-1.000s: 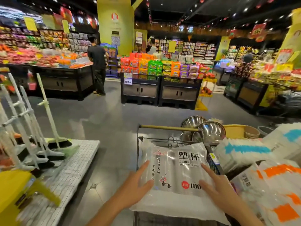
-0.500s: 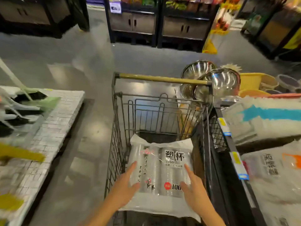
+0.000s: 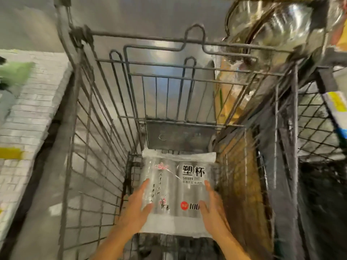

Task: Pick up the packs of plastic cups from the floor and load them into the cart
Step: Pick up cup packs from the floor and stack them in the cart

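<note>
Lower centre of the frame, your left hand (image 3: 135,207) and right hand (image 3: 212,209) lie flat with straight, slightly spread fingers. Each is pressed against one long side of the pack of plastic cups (image 3: 178,192), thumbs lying over its printed top face. You are clamping the pack between your palms, not curling around it.

The pack is probably light. The clear film looks slick, and the thin cups inside would likely crush under a hard squeeze. The two stacked columns should make it stiff lengthwise, so the long sides are the place to hold it. The loose white film flaps at either end would only stretch or slip.

The pack sits low inside the wire shopping cart (image 3: 90,147), lengthwise between the side walls. Its near end is at your wrists and its far end is just short of the grey plate at the basket's far end. You cannot tell whether it already rests on the basket floor.

Beyond the cart, at upper right, are shiny steel bowls (image 3: 272,25).
</note>
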`<action>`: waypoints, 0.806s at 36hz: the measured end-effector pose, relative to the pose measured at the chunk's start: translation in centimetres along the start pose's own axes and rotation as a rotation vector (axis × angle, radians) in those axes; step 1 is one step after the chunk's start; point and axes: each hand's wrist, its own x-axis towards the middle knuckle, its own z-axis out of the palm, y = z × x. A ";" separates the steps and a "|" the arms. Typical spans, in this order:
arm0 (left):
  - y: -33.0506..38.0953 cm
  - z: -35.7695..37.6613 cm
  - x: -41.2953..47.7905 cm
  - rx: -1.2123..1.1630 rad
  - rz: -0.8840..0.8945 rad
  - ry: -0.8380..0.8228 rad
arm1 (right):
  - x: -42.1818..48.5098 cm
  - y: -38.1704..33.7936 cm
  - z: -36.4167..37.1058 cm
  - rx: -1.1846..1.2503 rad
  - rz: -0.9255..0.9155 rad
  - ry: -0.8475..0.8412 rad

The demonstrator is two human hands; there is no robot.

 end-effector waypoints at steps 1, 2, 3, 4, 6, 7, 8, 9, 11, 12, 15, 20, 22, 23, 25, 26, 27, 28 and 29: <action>-0.2 0.3 0.7 0.004 0.002 0.001 | 0.4 0.2 0.2 0.003 0.000 0.002; -0.7 0.5 1.2 0.004 0.007 0.000 | 0.8 0.6 0.4 0.013 0.010 0.013; -1.2 0.7 1.6 0.001 0.004 -0.013 | 1.0 0.8 0.6 0.033 0.016 0.021; -1.5 0.9 1.7 0.012 0.007 -0.020 | 1.3 0.9 0.8 0.044 0.026 0.020; -1.5 1.1 1.6 0.003 -0.001 -0.039 | 1.3 1.2 1.1 0.047 0.031 -0.012; -1.4 1.1 1.3 -0.002 0.001 -0.052 | 1.3 1.2 1.2 0.040 0.027 -0.030; -1.2 1.1 1.2 0.008 0.005 -0.061 | 1.4 1.2 1.2 0.042 0.033 -0.043; -1.1 1.0 1.1 0.021 -0.006 -0.070 | 1.3 1.2 1.3 0.040 0.039 -0.050; -0.8 0.8 1.0 0.089 -0.062 -0.058 | 1.0 0.9 1.2 -0.001 0.022 -0.058; -0.5 0.6 0.9 0.135 -0.096 -0.055 | 0.8 0.6 1.0 -0.028 0.018 -0.069; 1.3 -0.7 -0.2 0.199 -0.145 -0.059 | -0.1 -1.1 -0.1 -0.042 0.031 -0.094; 5.7 -5.1 -4.8 0.168 -0.063 -0.052 | -2.6 -6.3 -3.3 -0.079 -0.054 -0.055; 8.3 -7.6 -7.9 0.143 -0.019 -0.014 | -4.4 -9.0 -4.9 -0.180 -0.124 -0.068; 9.7 -8.9 -9.7 0.134 0.010 0.010 | -5.4 -10.6 -5.8 -0.244 -0.156 -0.079; 12.2 -11.7 -13.4 0.130 0.088 0.052 | -7.3 -14.5 -7.7 -0.367 -0.248 -0.071; 13.5 -13.1 -15.3 0.145 0.123 0.074 | -8.4 -16.7 -8.7 -0.423 -0.295 -0.058; 14.5 -14.5 -16.8 0.171 0.158 0.109 | -9.3 -19.1 -9.6 -0.470 -0.343 -0.045; 15.4 -16.0 -18.2 0.201 0.180 0.141 | -10.3 -21.4 -10.5 -0.508 -0.384 -0.034; 16.1 -17.5 -19.5 0.238 0.190 0.172 | -11.4 -23.7 -11.3 -0.541 -0.425 -0.024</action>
